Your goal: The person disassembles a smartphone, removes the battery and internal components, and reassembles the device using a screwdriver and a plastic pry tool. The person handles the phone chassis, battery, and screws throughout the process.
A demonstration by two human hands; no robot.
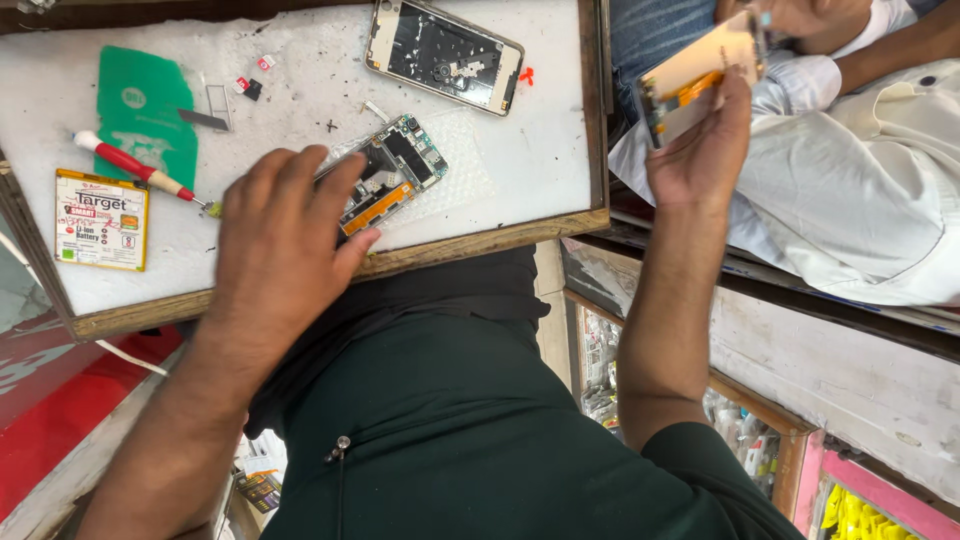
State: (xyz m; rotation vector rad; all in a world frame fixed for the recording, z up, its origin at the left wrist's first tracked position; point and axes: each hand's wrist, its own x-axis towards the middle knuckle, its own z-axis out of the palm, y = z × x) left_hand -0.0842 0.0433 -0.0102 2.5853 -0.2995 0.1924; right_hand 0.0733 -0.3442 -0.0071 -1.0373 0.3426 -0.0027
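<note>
Two hands: left hand (285, 235) on circuit board (392, 175), right hand (700, 150) gripping panel (695, 75)

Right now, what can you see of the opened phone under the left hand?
The opened phone lies flat and slanted on the white work board, near the board's wooden front edge. Its back is off, baring a dark circuit board with metal shields, green edges and an orange strip at the lower end. The left hand covers its left part, fingertips resting on it. Nothing else touches it.
</note>
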